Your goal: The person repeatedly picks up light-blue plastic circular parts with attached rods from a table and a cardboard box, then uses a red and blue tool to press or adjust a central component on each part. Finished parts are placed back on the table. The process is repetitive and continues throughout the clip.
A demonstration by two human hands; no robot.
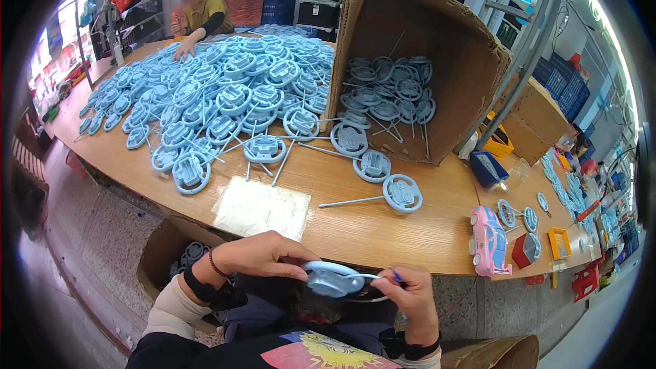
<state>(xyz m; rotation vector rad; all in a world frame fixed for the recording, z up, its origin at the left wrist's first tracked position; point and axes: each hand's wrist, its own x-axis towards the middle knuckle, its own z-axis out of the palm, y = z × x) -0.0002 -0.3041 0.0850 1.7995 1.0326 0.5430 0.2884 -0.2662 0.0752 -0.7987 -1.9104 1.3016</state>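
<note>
Blue plastic wheel (pixel 333 283) sits at lower centre of the frame, held off the table's (pixel 345 229) near edge and over the lap, perhaps for a close view. The left hand (pixel 283 257) pinches its rim, thumb and fingers nearly closed, seemingly to steady it; the right hand (pixel 410 292), fingers curled, closes thumb and forefinger near the outer end of the rod (pixel 366 276), likely for fine control. A dark blue bit (pixel 397 277) shows at those fingers, too obscured to identify. At upper left spreads the heap (pixel 232 99); right of it, the box (pixel 437 34) lies tipped, mouth forward, probably keeping its contents easy to reach, while the mat (pixel 263 208) perhaps shields the wood
</note>
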